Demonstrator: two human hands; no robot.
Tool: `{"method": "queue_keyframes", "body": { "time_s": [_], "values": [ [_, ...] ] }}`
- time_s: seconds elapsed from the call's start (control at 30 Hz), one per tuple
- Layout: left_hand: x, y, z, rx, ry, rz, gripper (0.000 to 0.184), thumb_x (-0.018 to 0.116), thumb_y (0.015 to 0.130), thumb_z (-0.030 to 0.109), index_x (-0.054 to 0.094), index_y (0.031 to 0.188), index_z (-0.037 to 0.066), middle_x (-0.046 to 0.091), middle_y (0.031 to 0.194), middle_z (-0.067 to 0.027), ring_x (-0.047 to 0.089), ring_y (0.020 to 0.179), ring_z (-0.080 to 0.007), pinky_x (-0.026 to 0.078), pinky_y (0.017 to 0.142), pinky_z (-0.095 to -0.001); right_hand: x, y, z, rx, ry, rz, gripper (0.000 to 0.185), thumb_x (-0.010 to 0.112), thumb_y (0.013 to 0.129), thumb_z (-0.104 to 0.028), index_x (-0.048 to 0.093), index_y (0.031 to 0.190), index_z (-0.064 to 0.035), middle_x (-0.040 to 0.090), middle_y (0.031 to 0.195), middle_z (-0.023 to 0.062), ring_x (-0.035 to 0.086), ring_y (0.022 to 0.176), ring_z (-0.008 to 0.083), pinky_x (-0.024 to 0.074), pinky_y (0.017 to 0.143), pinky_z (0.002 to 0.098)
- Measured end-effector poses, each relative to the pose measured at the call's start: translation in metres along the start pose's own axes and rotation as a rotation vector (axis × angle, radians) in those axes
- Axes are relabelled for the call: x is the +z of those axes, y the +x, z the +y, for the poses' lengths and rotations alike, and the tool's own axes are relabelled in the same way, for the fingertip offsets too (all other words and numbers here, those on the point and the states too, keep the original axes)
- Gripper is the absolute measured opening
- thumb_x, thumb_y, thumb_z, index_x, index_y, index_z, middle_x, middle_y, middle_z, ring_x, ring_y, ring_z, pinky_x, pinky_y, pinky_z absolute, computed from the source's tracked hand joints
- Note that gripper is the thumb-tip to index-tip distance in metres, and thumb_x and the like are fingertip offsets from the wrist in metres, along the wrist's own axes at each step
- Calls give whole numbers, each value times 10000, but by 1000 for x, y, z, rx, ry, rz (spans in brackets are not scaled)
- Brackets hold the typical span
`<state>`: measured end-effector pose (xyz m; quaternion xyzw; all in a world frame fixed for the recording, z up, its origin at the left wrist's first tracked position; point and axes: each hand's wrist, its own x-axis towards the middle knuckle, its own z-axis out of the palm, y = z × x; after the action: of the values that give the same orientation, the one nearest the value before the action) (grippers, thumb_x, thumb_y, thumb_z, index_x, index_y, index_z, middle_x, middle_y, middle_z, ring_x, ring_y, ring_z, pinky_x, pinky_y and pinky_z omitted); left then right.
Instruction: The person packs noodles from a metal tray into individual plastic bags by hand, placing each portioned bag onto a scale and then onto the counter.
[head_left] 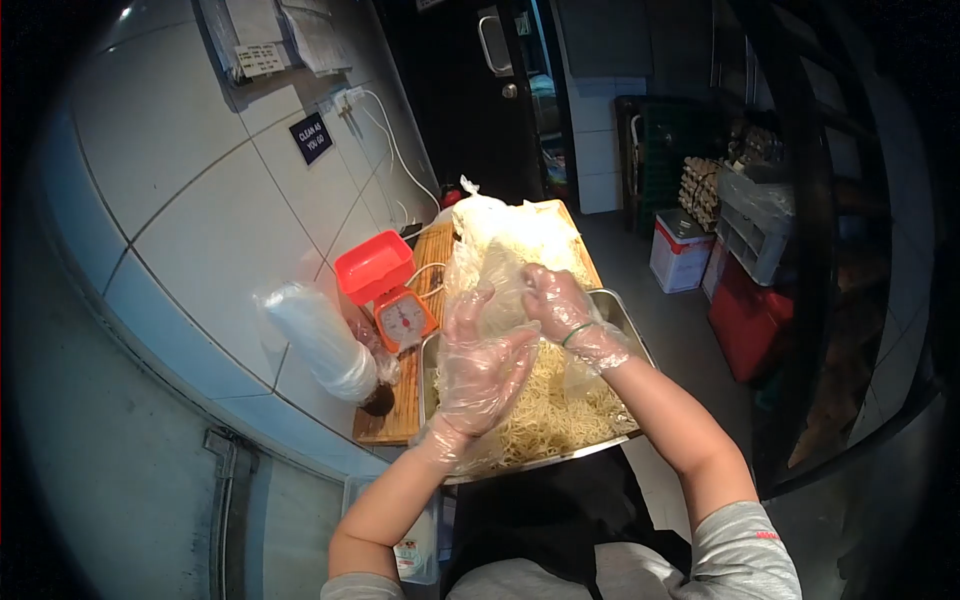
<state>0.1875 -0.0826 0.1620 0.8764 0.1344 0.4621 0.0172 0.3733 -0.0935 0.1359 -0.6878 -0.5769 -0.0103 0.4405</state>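
My left hand [482,365], in a clear plastic glove, is raised over the near left part of a metal tray, fingers stretched out and apart. My right hand [557,303], gloved too and with a green band at the wrist, is closed on a clear plastic bag [503,290]. The bag hangs between both hands, close to the left fingertips; whether they touch it I cannot tell. Below lies a heap of pale yellow noodles [560,415] in the metal tray [560,457]. Behind the hands a whitish, plastic-covered mass [510,228] rests on the wooden table.
On the wooden table [393,428] at left stand an orange dial scale [405,318] with a red pan [374,266] and a roll of clear plastic bags [320,340]. A tiled wall borders the left. To the right are egg trays [699,190], a white box [680,255] and a red container [748,325].
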Motion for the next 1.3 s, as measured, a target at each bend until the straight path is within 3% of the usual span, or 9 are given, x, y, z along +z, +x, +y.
{"method": "queue_keyframes", "body": {
  "time_s": [0.13, 0.27, 0.3, 0.4, 0.6, 0.8, 1.0, 1.17, 1.3],
  "values": [
    [29, -32, -51, -229, 26, -157, 348, 571, 807, -16, 663, 1123, 97, 504, 1253, -227, 537, 1144, -379, 448, 971, -400, 6, -16, 4, -57, 145, -100, 284, 623, 794, -153, 629, 1032, 1, 680, 880, 207, 687, 848, 326, 515, 731, 444],
    [52, -65, -111, -227, -31, -119, 440, 594, 806, 47, 572, 1245, 71, 531, 1268, -216, 568, 1077, -377, 455, 940, -395, -5, -44, 52, 14, 52, -432, 906, 731, 773, -524, 351, 1442, -47, 536, 1283, 299, 529, 1220, 390, 426, 1023, 438],
    [55, -72, -116, -207, 11, -97, 451, 591, 822, 53, 542, 1269, 54, 543, 1255, -216, 567, 1077, -379, 452, 946, -393, -5, -47, 75, 168, -171, -654, 1201, 767, 673, -636, 114, 1522, -92, 378, 1427, 320, 355, 1354, 438, 336, 1108, 454],
    [58, -80, -123, -339, -234, -125, 450, 573, 858, 65, 496, 1298, 5, 569, 1228, -219, 557, 1097, -384, 437, 971, -389, 10, -68, 100, 211, -437, -883, 1234, 784, 621, -659, 155, 1513, -83, 364, 1441, 311, 343, 1357, 452, 348, 1095, 472],
    [58, -78, -121, -520, -425, -126, 433, 538, 879, 62, 484, 1296, -44, 563, 1261, -235, 538, 1158, -372, 411, 1005, -387, 14, -85, 10, 239, -268, -890, 1087, 886, 574, -429, 330, 1453, -111, 362, 1410, 346, 401, 1305, 441, 380, 1062, 435],
    [61, -82, -152, -377, -291, -108, 419, 507, 883, 52, 488, 1282, -74, 519, 1313, -259, 498, 1214, -396, 377, 1055, -384, -23, -48, 27, 149, 0, -569, 589, 780, 649, -165, 602, 1204, -85, 685, 982, 133, 650, 940, 220, 515, 878, 361],
    [30, -31, -146, -248, -309, -3, 394, 490, 864, 17, 498, 1248, -69, 536, 1237, -265, 518, 1156, -419, 408, 1015, -419, -111, 26, -36, 141, 319, -446, 537, 719, 661, 18, 603, 1181, -48, 676, 957, 70, 656, 850, 140, 565, 742, 275],
    [-3, 0, -111, -111, 27, -106, 318, 470, 912, 62, 514, 1220, -4, 604, 1082, -248, 608, 998, -394, 482, 856, -456, -140, 42, -48, -35, 880, -371, 541, 697, 672, -22, 586, 1201, -42, 669, 1026, 103, 670, 862, 156, 572, 783, 304],
    [23, -6, -129, -376, -16, -231, 332, 418, 972, 175, 457, 1269, 31, 647, 936, -218, 643, 872, -393, 503, 752, -468, -79, 8, -8, 85, 153, -554, 546, 712, 659, -36, 589, 1191, -38, 670, 1021, 87, 665, 875, 154, 564, 786, 293]
  ]
}}
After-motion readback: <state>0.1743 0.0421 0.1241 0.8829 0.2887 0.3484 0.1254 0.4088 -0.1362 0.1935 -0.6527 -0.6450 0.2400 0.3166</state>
